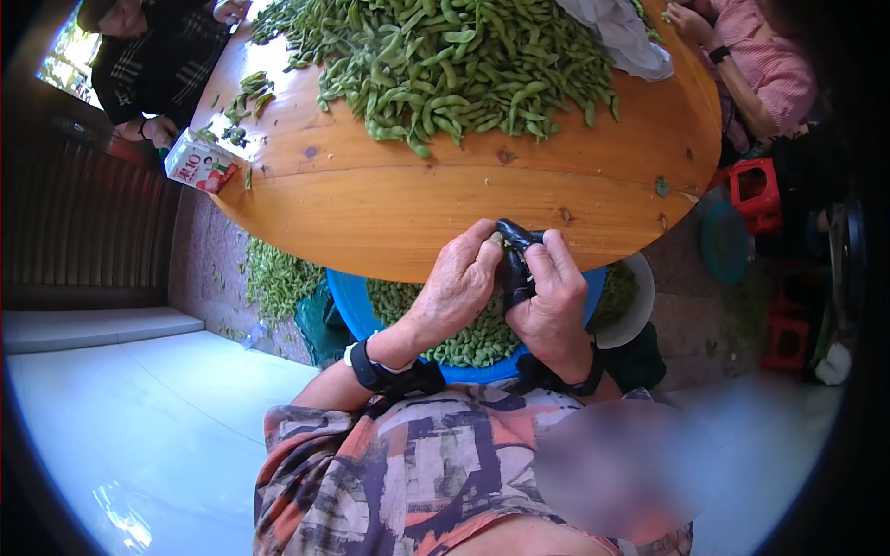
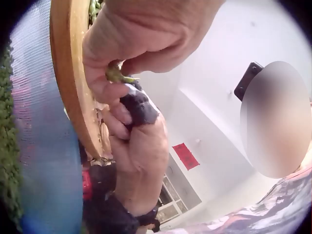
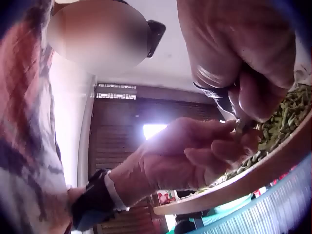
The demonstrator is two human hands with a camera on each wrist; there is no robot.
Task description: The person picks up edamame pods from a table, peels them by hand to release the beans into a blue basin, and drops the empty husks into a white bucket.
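A green pod (image 2: 115, 74) is pinched between the thumb and fingers of my left hand (image 1: 461, 278), just past the table edge. My right hand (image 1: 553, 301) meets it from the other side, fingers curled in at the pod, with a shiny black covering (image 1: 515, 264) on its digits. In the right wrist view the fingertips of my left hand (image 3: 180, 156) and right hand (image 3: 239, 53) come together and mostly hide the pod. Below both hands, green beans (image 1: 475, 341) lie in a blue basin (image 1: 345, 301).
A large heap of pods (image 1: 464, 74) covers the far part of the wooden table (image 1: 371, 208). A carton (image 1: 197, 163) stands at its left edge, and a white bag (image 1: 626, 37) lies behind. Two people sit across. More pods, a pale bowl (image 1: 640, 301) and red stools (image 1: 756, 195) are below.
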